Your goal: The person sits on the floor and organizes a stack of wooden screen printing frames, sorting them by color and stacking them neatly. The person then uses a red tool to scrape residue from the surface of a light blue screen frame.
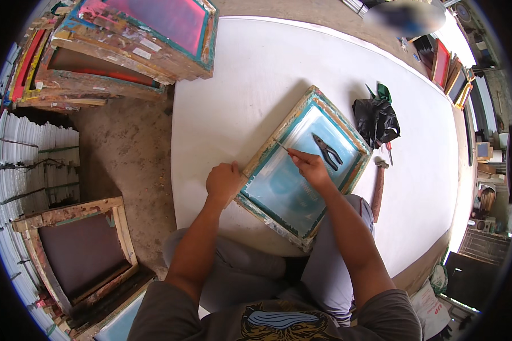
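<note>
A wooden screen-printing frame [261,149] with blue-green mesh lies at a slant on the white table, its near corner by my legs. My left hand [224,181] is closed round its left edge. My right hand [311,169] is over the mesh, closed on a thin screwdriver [282,146]. The screwdriver's metal shaft points to the inner side of the frame's left rail, and a bit of red handle shows at my fingers. Dark-handled pliers [327,152] rest on the mesh, right of my right hand.
Right of the frame are a black plastic bag [376,122], a red-handled screwdriver [389,152] and a wooden-handled hammer [379,190] on the white table [233,74]. Stained frames [125,48] are piled at the far left. Another frame [122,227] leans near white stacks [34,153].
</note>
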